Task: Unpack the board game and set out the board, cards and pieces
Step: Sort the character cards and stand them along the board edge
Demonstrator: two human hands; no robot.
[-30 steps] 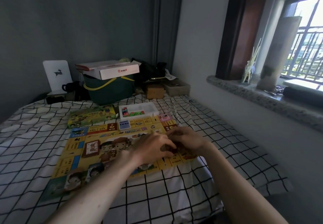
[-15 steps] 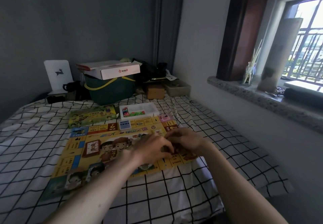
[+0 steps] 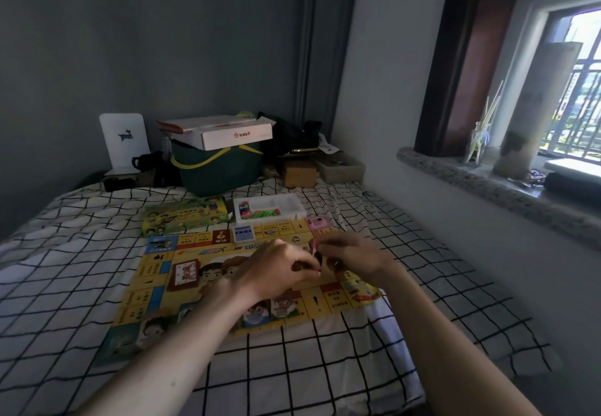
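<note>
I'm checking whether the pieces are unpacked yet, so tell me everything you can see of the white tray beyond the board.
The white tray is a shallow rectangular insert, seemingly thin moulded plastic, split into compartments. It lies flat and open-topped on the checked bedsheet, just past the game board far edge, to the right of the green game box. Its left compartments hold small bright pieces, pink, green and others; the right part looks empty. Neither hand touches it.

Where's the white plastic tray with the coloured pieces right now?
In the head view, the white plastic tray sits on the checked bedsheet just beyond the yellow game board's far edge, right of the green game box.
</note>
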